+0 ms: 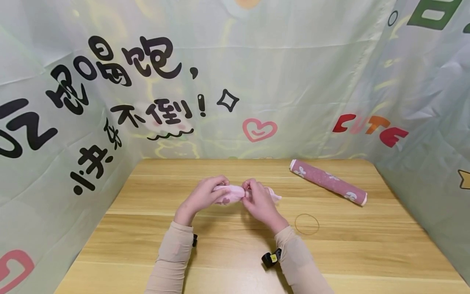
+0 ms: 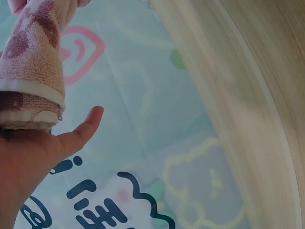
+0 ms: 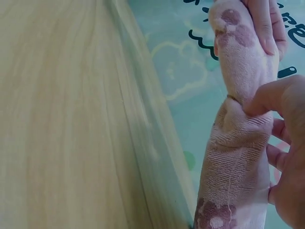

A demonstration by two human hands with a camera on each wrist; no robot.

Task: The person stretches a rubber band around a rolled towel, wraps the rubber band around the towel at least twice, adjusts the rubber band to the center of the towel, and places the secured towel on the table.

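I see my left hand (image 1: 203,197) and right hand (image 1: 260,202) holding a rolled pink towel (image 1: 232,193) just above the bench (image 1: 235,245), fingers curled round it, the right thumb pinching its middle. If either grip slackens, I judge the roll could spring loose.

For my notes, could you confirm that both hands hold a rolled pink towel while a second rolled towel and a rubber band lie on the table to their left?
Not quite: the head view shows the second rolled towel and rubber band lying right of the hands. Left hand and right hand do hold the rolled pink towel.
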